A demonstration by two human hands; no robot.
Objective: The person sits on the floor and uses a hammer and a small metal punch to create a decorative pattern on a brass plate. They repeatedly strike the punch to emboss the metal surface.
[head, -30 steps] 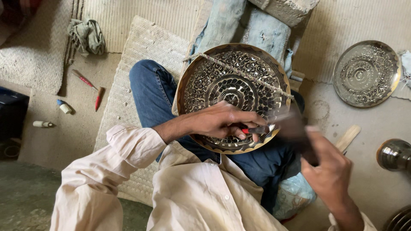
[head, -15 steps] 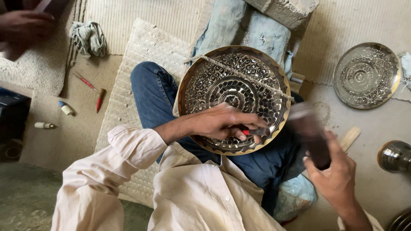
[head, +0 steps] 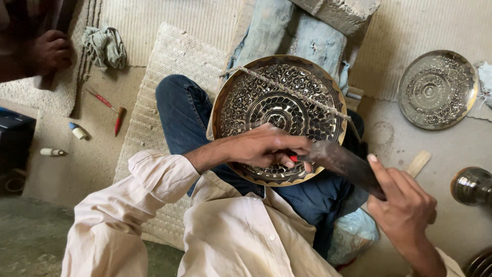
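**Engraved brass plate, chisel and mallet over the lap**

Engraved round brass plate (head: 279, 105) leans on the person's lap, a cord across it. Left hand (head: 264, 146) rests on its lower rim, fingers pinching a red-tipped chisel (head: 293, 159). Right hand (head: 402, 210) grips a dark wooden mallet (head: 343, 164), head angled toward the chisel from the right. A second, silvery plate (head: 435, 90) lies on the floor beyond the right hand.

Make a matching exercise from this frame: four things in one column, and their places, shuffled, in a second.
Things:
1. engraved brass plate
2. silver plate
3. crumpled cloth
4. dark mallet

Places:
A. on the floor, upper right
B. in the right hand
C. propped on the lap, under the left hand
D. on the floor, upper left

Pairs: 1-C, 2-A, 3-D, 4-B
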